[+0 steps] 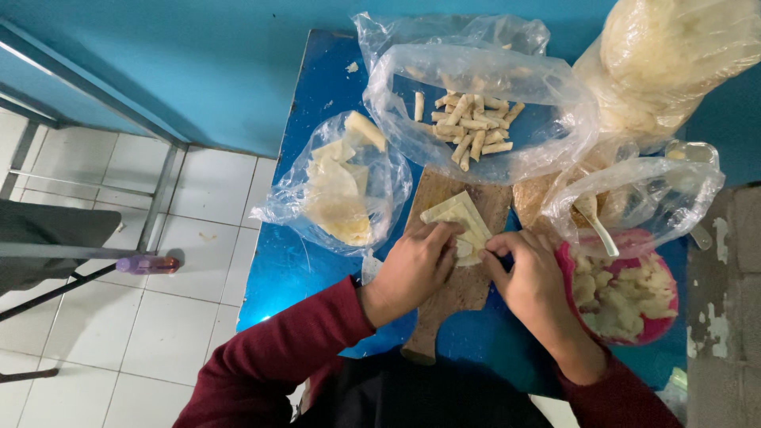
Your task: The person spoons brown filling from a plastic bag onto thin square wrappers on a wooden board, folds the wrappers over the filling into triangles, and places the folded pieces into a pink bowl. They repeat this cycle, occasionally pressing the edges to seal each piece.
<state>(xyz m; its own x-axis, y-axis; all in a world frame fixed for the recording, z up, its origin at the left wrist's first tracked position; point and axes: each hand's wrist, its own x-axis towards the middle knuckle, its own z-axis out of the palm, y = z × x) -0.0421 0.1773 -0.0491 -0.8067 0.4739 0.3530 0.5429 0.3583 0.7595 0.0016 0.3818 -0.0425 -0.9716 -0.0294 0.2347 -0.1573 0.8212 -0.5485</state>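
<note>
Far to the left of where the hands work, a small purple bottle (147, 264) lies on the white tiled floor (158, 333), beside the metal legs of a rack (87, 182). Closer, just left of the hands and a little behind them, an open clear plastic bag (337, 186) rests on the blue table (289, 269) and holds pale thin wrapper sheets. The left hand (412, 269), coming out of a dark red sleeve (277, 357), lies on the wooden cutting board (464, 289) with its fingers curled and pressed on the near left edge of a folded pastry wrapper (461, 220). The wrapper sits on the board, between the two hands and partly under their fingertips. The right hand (529, 279) touches the right side of the same wrapper, and its thumb and fingertips are pinching the folded edge there. Behind the hands, another clear bag (476, 103) lies open with a heap of finished small rolls (469, 127) inside. Just right of the right hand stands a pink bowl (662, 321) of pale lumpy filling, and a white spoon (596, 223) leans above it under one more plastic bag (634, 190). At the far right a large bag of pale food (674, 55) stands against the blue wall (198, 55).
</note>
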